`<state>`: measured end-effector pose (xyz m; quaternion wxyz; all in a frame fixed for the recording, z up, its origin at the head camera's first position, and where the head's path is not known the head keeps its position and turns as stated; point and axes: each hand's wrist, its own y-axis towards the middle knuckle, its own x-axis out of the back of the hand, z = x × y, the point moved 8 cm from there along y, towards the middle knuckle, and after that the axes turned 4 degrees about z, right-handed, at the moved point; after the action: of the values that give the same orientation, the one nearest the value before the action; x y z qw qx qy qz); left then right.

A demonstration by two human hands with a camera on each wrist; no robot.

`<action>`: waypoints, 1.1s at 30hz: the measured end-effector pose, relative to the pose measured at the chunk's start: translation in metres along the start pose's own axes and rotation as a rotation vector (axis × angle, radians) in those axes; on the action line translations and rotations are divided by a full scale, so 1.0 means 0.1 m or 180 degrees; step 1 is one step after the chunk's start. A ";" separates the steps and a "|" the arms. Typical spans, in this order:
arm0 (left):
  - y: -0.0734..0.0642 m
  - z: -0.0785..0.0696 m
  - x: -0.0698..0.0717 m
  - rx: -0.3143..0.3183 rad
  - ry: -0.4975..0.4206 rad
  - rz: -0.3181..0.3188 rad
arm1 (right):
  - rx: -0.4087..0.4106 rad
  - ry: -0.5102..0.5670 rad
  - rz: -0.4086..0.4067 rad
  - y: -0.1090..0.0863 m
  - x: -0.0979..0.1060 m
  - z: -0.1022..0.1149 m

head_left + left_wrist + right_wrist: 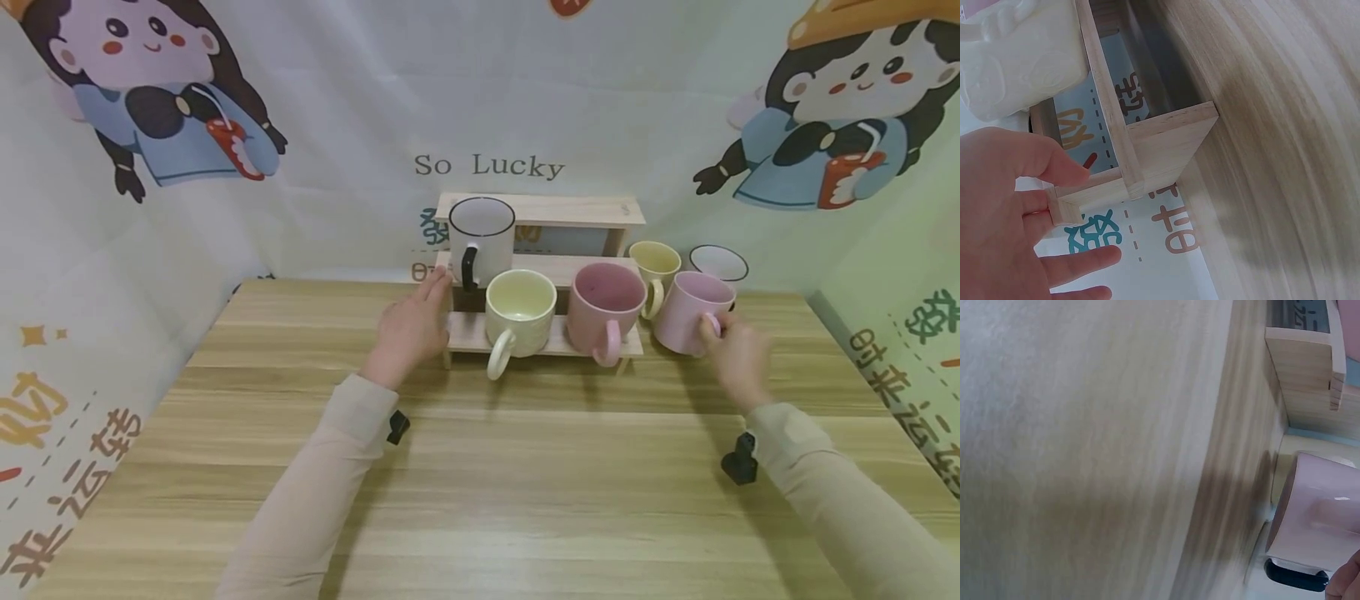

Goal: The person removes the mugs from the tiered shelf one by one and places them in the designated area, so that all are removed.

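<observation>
My right hand [738,358] pinches the handle of a lilac-pink mug [688,312] just right of the wooden rack [543,271]. That mug is upright and overlaps a yellow mug [656,258] and a black-rimmed white mug [718,262] behind it. My left hand [411,329] holds the rack's left end; in the left wrist view its thumb lies over a board, while two fingers reach behind the upright. On the rack's lower tier stand a pale cream mug [521,312] and a darker pink mug [606,308], handles forward. A white mug with a black handle [482,237] stands on the middle tier.
The wood-grain table [480,483] spreads out in front of the rack. A printed cloth [345,108] hangs behind and along both sides. The rack's top tier [570,208] runs close to the back cloth.
</observation>
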<state>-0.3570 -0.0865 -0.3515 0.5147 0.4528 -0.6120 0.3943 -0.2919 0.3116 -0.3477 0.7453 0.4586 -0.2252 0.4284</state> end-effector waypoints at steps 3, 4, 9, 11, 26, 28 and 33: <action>-0.01 -0.01 0.00 0.0016 -0.0007 0.0017 | -0.0010 -0.0007 0.0045 -0.01 -0.04 -0.01; -0.01 -0.01 0.00 0.0014 -0.0009 0.0016 | -0.0021 -0.0008 0.0053 -0.01 -0.04 -0.01; -0.01 -0.02 0.01 -0.0013 -0.0004 -0.0042 | -0.0049 -0.0029 0.0050 -0.02 -0.08 -0.02; -0.01 -0.02 0.01 -0.0020 0.0005 -0.0063 | -0.0064 -0.0021 0.0053 -0.02 -0.10 -0.01; 0.00 0.00 0.06 0.0007 -0.0002 -0.0097 | -0.0177 -0.0004 0.0196 0.02 -0.24 0.08; -0.01 0.00 0.05 0.0010 -0.0030 -0.0086 | -0.0168 0.0019 0.0222 0.01 -0.27 0.07; -0.02 -0.01 0.02 0.0000 -0.0082 -0.0061 | -0.0206 0.0061 0.0301 -0.01 -0.32 0.03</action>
<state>-0.3551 -0.0866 -0.3492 0.5105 0.4638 -0.6142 0.3835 -0.3081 0.2948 -0.3700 0.7409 0.4189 -0.2532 0.4600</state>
